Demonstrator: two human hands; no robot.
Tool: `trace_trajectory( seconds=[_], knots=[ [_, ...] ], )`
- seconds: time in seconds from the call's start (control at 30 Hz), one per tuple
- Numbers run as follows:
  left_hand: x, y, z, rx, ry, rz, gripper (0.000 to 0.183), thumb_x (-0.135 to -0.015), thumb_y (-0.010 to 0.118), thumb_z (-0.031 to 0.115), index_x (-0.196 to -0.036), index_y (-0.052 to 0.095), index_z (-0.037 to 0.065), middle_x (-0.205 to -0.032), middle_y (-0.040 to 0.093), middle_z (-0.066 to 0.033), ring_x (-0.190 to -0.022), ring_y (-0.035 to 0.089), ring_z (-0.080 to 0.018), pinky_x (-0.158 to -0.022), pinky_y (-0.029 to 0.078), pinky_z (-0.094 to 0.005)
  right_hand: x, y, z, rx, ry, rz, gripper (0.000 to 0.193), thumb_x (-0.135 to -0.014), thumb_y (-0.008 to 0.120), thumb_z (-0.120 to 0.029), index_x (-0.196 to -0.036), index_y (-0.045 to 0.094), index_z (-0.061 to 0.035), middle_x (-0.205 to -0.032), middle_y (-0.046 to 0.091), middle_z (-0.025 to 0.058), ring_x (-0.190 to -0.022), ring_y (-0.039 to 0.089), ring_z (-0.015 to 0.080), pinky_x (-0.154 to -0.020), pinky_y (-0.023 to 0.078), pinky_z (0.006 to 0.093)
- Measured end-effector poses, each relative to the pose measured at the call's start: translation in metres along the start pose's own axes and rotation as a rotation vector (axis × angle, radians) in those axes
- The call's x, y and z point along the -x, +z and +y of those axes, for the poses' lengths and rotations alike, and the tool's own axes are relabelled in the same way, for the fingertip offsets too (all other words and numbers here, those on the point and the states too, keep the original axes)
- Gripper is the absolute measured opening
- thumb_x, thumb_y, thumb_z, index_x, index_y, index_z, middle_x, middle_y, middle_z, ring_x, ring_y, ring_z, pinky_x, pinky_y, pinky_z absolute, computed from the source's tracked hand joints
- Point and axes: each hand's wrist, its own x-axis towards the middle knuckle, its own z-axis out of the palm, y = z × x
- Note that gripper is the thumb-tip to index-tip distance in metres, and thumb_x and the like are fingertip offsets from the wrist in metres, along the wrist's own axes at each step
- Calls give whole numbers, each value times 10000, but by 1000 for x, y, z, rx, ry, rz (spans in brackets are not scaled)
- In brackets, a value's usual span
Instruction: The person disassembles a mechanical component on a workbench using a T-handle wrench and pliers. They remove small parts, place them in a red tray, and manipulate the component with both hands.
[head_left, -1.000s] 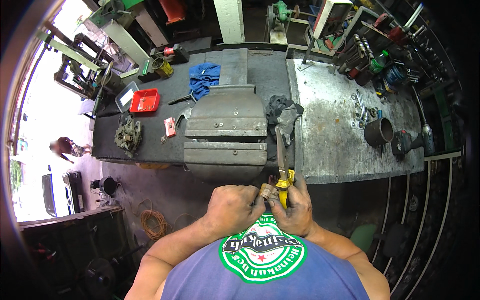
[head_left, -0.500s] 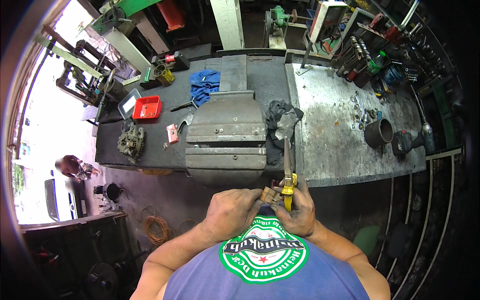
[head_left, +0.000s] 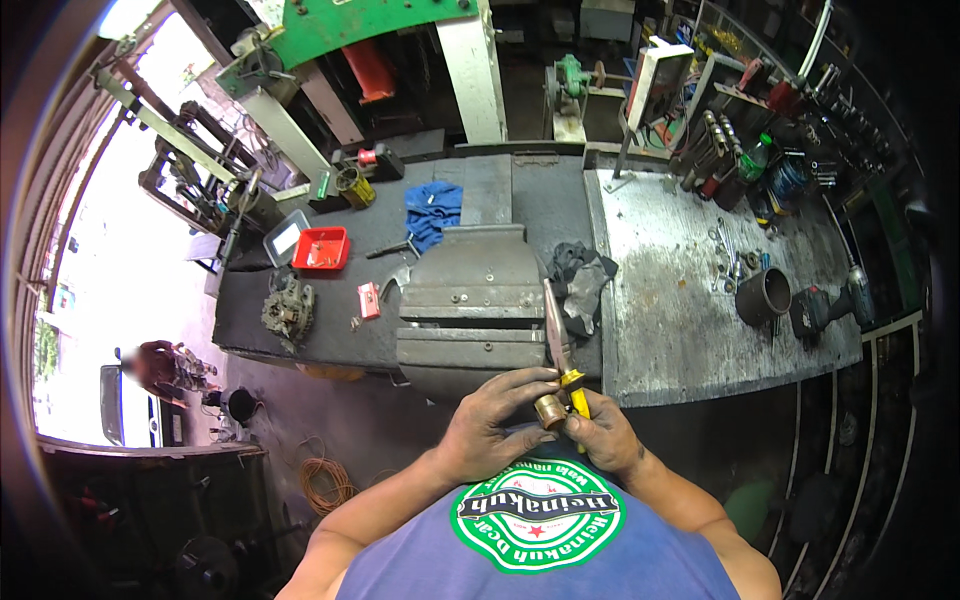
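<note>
My left hand point(head_left: 497, 420) is closed around a short brass cylindrical fitting point(head_left: 549, 411), its thumb below and fingers above. Close beside it, my right hand point(head_left: 607, 437) grips yellow-handled long-nose pliers point(head_left: 556, 325) by the handles. The pliers' long metal jaws point away from me, tilted slightly left, over the right end of the vise. My right thumb comes up against the fitting or very near it; I cannot tell whether it touches. Just beyond my hands is the big grey bench vise point(head_left: 470, 290), its jaws a narrow dark gap apart.
Right of the vise lies a dark rag point(head_left: 585, 285). On the left are a red tray point(head_left: 322, 249), a small red-and-white box point(head_left: 369, 300) and a greasy metal part point(head_left: 289, 313). A metal pipe section point(head_left: 763, 294) and a cordless tool point(head_left: 812, 312) occupy the right bench. Another person point(head_left: 165, 368) is far left.
The brass fitting has turned, and its round end now shows. My left fingers have shifted over its top. The pliers lean more to the left. The whole view has shifted a little.
</note>
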Motion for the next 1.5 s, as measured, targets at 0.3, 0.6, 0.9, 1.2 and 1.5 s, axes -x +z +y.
trace_trajectory(
  seconds=[0.3,0.6,0.9,1.2,1.5],
  knots=[
    [-1,-35,-4,-104,-214,313,483,-819,920,48,-1256,720,-1,-1118,783,-101,-1050,762,-189,-925,607,-336,-2,-13,-44,773,-74,11,247,-925,667,-95,-1149,696,6,-1180,668,171,-1073,668,308,-932,527,438],
    [-1,-43,6,-247,-210,53,497,-760,934,95,-1222,754,50,-1145,782,-153,-1055,770,-307,-913,611,-395,22,-40,-89,884,77,-259,286,-940,692,-167,-1135,729,39,-1197,716,204,-1085,704,382,-972,552,459],
    [-19,-21,17,-268,-82,-208,442,-827,889,120,-1235,734,57,-1225,742,-145,-1131,722,-355,-979,588,-435,34,-66,-105,877,228,-398,313,-969,700,-197,-1176,733,35,-1134,711,226,-1073,697,386,-953,546,460],
    [-45,42,21,-168,-182,-657,470,-858,895,356,-1099,692,7,-1075,725,-162,-966,725,-353,-820,571,-460,67,-113,-117,731,190,-581,309,-991,731,-182,-1223,728,22,-1106,722,203,-1036,707,342,-934,547,435],
    [-31,112,-1,258,59,-241,614,-920,788,613,-996,713,8,-810,698,-113,-719,716,-303,-647,562,-379,99,-143,-131,634,293,-575,255,-980,741,-145,-1171,732,24,-1020,721,182,-936,712,313,-864,556,431]
  ],
)
